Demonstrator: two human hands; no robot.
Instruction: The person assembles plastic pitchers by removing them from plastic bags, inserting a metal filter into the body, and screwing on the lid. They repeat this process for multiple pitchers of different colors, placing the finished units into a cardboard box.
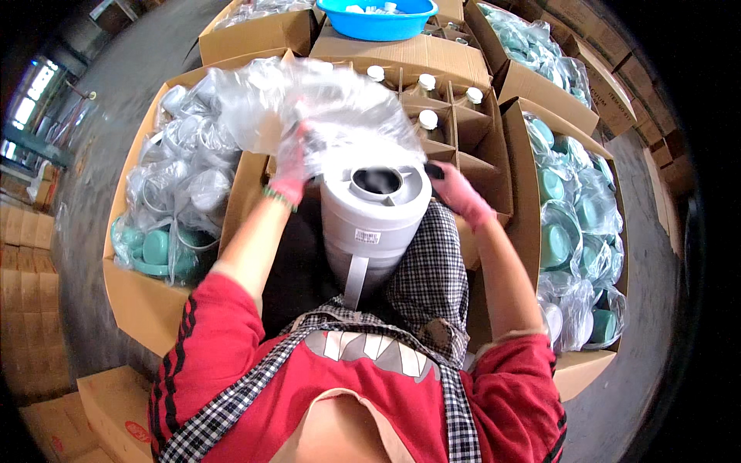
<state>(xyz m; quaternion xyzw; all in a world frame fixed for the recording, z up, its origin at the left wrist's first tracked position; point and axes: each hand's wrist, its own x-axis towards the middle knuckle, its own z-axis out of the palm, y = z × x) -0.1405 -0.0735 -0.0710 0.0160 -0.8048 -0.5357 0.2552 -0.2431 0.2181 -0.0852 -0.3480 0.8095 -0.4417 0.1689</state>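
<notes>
A grey plastic jug (363, 224) with a handle, a small label and a round dark opening stands between my thighs, its opened end tipped away from me. My left hand (289, 166), in a pink glove, is closed on a clear plastic bag (355, 108). Motion blurs the bag, which spreads over the far side of the jug and the box behind. On the jug's right rim rests my right hand (457, 191), also in a pink glove, its fingers bent and dark at the tips; the bag hides part of that contact.
Ahead, a divided carton (486, 143) holds several white-capped bottles (427, 119). Cartons of bagged grey and teal jugs flank me at left (177, 185) and right (583, 231). A blue basin (378, 19) with small white parts sits at the back. Stacked cartons (31, 293) stand far left.
</notes>
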